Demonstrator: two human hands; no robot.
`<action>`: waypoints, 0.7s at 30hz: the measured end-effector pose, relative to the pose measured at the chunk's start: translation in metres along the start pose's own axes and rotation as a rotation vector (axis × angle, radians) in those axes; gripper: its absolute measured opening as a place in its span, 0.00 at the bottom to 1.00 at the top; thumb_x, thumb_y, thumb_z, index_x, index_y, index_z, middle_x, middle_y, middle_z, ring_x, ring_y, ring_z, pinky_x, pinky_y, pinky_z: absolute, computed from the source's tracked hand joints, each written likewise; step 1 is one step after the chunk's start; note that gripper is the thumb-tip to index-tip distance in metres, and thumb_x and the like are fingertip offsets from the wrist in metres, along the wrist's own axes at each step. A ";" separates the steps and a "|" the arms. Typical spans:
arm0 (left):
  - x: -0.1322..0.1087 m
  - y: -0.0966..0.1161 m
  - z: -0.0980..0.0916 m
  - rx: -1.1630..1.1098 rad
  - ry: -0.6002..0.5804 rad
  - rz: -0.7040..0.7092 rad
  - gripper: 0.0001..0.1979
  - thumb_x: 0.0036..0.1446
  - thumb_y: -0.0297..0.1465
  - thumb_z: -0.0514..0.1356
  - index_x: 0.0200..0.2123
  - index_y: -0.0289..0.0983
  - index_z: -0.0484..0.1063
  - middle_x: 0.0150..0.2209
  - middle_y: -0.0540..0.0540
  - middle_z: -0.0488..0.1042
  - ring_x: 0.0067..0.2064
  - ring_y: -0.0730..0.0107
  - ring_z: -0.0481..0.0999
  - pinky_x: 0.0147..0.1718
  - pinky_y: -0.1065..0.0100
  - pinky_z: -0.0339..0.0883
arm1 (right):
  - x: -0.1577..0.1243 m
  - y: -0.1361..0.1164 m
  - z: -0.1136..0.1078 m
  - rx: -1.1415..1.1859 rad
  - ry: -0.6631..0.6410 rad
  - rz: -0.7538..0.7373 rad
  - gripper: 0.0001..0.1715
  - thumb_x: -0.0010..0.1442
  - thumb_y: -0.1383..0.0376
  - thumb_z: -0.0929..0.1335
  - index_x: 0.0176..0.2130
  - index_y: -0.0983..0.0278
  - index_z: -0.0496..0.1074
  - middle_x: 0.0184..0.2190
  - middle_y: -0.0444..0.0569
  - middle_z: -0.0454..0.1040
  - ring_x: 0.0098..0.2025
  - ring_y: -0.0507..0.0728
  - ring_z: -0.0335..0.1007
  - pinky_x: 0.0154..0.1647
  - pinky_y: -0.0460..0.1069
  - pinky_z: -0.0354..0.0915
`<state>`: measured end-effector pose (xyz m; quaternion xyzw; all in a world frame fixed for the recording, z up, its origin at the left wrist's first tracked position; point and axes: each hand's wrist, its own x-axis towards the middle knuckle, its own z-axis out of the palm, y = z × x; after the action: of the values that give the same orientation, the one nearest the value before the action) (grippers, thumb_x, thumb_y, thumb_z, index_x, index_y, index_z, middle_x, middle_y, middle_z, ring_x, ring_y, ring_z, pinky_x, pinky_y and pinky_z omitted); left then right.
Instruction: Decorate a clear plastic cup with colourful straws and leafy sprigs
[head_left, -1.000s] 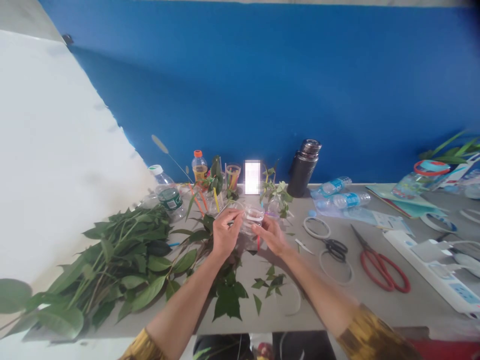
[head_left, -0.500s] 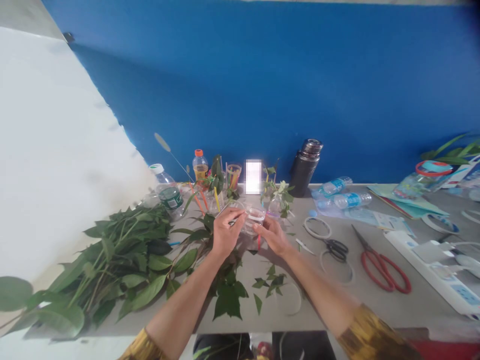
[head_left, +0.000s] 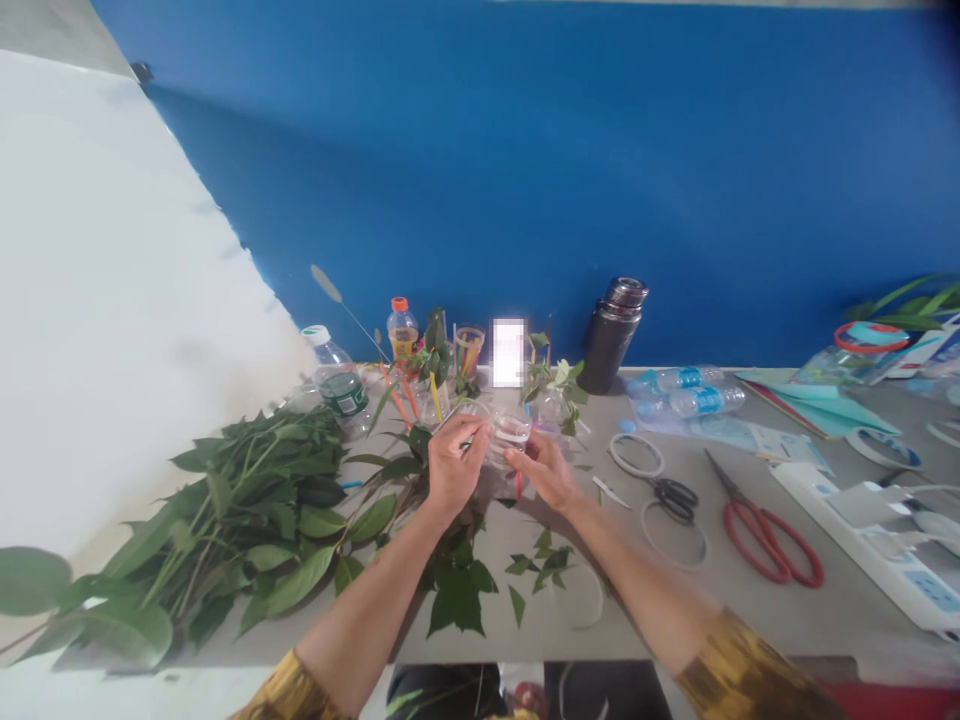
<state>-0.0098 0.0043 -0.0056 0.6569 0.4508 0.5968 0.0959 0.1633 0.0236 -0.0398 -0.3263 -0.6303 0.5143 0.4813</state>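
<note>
Near the middle of the table, my right hand grips a clear plastic cup from its right side, thumb toward me. At the cup's left side is my left hand, its fingers pinched together; what they hold is too small and hidden to name. A thin clear loop shows just behind those fingers. Below the cup a short red strip hangs or lies; I cannot tell whether it is attached. Cut green leaves lie between my forearms, with smaller leaf pieces to their right.
A large heap of leafy branches covers the left side. Behind my hands stand bottles, straws and a dark thermos. To the right lie black-handled scissors, red-handled shears, tape rolls, plastic bottles and a power strip.
My left hand has turned slightly, its fingers curling closer together beside the cup. The right hand keeps its grip on the cup, and the view has shifted very little.
</note>
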 end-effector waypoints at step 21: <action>-0.003 -0.005 0.003 0.104 -0.011 -0.024 0.09 0.62 0.29 0.60 0.39 0.38 0.81 0.39 0.44 0.85 0.41 0.62 0.84 0.45 0.65 0.77 | -0.001 -0.018 0.006 -0.351 0.189 0.011 0.20 0.58 0.54 0.71 0.44 0.65 0.79 0.34 0.47 0.80 0.32 0.56 0.71 0.34 0.49 0.66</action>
<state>-0.0092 0.0066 -0.0119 0.6590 0.4883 0.5677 0.0713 0.1593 0.0163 -0.0224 -0.4556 -0.6604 0.3665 0.4712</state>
